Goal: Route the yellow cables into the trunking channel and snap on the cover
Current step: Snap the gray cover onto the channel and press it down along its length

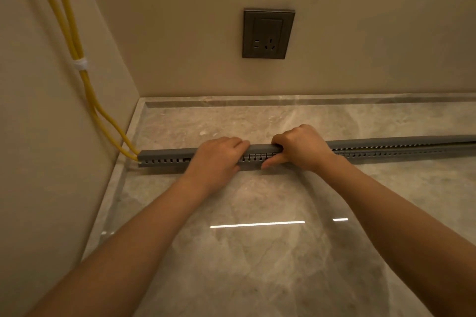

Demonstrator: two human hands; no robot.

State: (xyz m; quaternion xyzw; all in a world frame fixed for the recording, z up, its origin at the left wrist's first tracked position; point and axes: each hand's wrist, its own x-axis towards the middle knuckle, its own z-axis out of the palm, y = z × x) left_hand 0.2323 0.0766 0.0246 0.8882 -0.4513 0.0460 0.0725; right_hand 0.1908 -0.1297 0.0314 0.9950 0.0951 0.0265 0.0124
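Note:
A long grey slotted trunking channel lies across the marble floor from the left wall to the right edge. Its grey cover sits flush on the left part and stands slightly lifted toward the far right. Two yellow cables, bound by a white tie, hang down the left wall and enter the channel's left end. My left hand lies palm down over the cover. My right hand grips the trunking, fingers curled over the cover and thumb under the front.
A dark wall socket sits on the back wall above the trunking. The beige left wall meets the back wall at a corner. A marble skirting ledge runs along the back. The glossy floor reflects a ceiling light.

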